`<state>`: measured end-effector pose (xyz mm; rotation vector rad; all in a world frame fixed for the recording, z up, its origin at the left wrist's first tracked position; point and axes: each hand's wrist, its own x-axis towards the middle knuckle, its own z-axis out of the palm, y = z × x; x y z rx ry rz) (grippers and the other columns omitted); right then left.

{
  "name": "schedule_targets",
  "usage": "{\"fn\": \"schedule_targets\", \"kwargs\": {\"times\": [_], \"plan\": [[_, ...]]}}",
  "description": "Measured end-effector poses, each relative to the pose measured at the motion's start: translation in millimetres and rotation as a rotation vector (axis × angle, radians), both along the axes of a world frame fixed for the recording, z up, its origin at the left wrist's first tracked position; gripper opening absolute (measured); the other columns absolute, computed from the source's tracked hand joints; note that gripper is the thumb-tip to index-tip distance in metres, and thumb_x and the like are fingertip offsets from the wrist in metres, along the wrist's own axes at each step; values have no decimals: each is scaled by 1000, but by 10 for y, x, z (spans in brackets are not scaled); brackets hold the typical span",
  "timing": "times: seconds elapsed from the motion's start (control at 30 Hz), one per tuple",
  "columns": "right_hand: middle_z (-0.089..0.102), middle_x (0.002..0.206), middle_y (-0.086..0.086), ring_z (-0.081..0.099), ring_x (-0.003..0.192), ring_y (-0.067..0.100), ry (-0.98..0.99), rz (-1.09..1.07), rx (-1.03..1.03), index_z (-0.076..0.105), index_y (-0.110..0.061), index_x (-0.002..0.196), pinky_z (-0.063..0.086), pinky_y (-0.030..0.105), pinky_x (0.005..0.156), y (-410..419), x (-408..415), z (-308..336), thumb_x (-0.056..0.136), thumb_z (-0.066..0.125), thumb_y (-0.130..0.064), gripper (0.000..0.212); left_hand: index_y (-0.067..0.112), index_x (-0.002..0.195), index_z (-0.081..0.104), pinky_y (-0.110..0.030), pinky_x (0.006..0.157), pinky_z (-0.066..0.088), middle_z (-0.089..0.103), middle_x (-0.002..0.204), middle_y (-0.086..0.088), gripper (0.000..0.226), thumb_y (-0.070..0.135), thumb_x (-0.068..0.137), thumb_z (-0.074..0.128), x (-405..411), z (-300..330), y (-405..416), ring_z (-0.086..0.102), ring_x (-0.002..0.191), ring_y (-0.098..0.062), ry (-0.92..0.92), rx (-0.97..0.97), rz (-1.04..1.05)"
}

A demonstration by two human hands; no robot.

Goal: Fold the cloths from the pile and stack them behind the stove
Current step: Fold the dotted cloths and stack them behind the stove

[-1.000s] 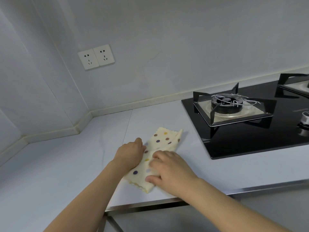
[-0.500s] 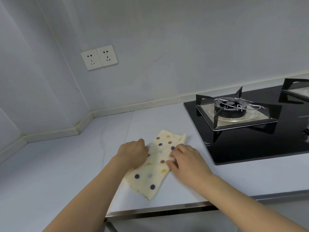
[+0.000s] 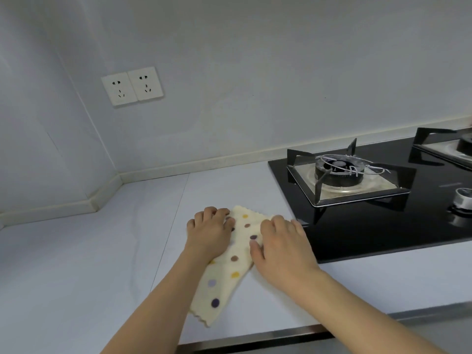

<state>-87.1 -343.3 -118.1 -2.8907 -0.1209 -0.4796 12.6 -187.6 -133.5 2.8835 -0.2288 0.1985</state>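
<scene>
Cream fabric with coloured dots, the cloth (image 3: 231, 264) lies as a long folded strip on the pale tabletop (image 3: 76, 264), low in the middle of the frame and just left of the black stove (image 3: 383, 226). Both hands sit at its far end. The left hand (image 3: 209, 232) has its fingers curled down over the strip's left edge, pinning it, while the right hand (image 3: 281, 245) grips the right edge with bent fingers and its thumb laid on the fabric; this looks like a hold taken to square the edges or start the next fold across the strip's length. Working beside the stove keeps the carry to the space behind it short, by my reading. How many layers the strip has cannot be told, since the hands cover its upper part and the left forearm hides part of its left side. No pile of cloths and no finished stack shows anywhere; the stove is cut off at the right edge, so the ledge behind it is only partly visible.
</scene>
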Motion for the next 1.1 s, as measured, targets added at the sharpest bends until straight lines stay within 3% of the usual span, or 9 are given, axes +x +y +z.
{"fn": "schedule_targets", "kwargs": {"times": [0.1,0.2,0.4,0.57,0.73,0.8,0.9,0.97,1.1], "plan": [[38,146,15,36,135,31,141,132,-26,43,-7,138,20,48,116,84,158,5,91,13,-49,70,37,137,40,-39,109,18,36,143,6,40,47,100,29,4,-15,14,29,132,-21,-10,-7,6],[-2,162,7,-5,148,23,395,58,-79,4,-10,154,-9,48,118,31,199,-80,99,12,-51,69,38,138,40,-38,109,17,35,143,6,40,46,100,28,21,-11,28,28,133,-21,-7,-23,15],[-3,160,17,-4,148,29,342,-91,-148,2,0,152,-12,47,117,40,270,18,101,12,-42,66,37,137,40,-38,108,18,36,142,6,39,43,101,27,21,-41,1,30,131,-22,-46,-9,12],[-13,160,9,-13,147,23,366,100,-57,-3,-8,153,-11,42,119,110,376,-79,102,13,-41,63,31,135,45,-38,105,22,40,138,4,38,38,102,27,24,-44,14,34,127,-23,-71,-4,-1],[-14,160,9,-15,147,24,418,111,-50,-3,-10,153,-10,42,119,54,364,-113,101,12,-44,64,11,102,64,-32,75,38,58,102,-3,37,-3,77,41,-236,66,44,53,86,-27,-458,-99,-177],[-12,161,9,-14,147,24,414,111,-51,-2,-11,154,-9,43,119,74,379,-89,101,13,-44,64,9,102,63,-34,73,44,57,98,-4,40,-5,73,40,-438,77,77,52,82,-25,-442,-147,-295],[-13,160,9,-15,147,24,426,115,-67,-3,-11,154,-10,43,119,59,404,-97,101,13,-45,65,15,129,50,-31,95,37,51,126,1,44,28,92,29,-732,15,199,49,113,-22,-186,-89,-311],[-14,160,9,-15,147,24,433,114,-81,-4,-11,153,-9,43,119,36,421,-118,101,12,-45,65,24,150,25,-27,115,16,25,154,10,62,53,96,12,-874,-2,341,21,142,-13,-4,72,-294],[-15,160,7,-16,147,23,453,138,-92,-6,-12,154,-9,42,119,5,425,-121,101,10,-46,65,30,154,-9,-26,118,-11,-15,159,18,79,71,91,16,-1121,30,633,-18,144,0,153,197,-272]]}}
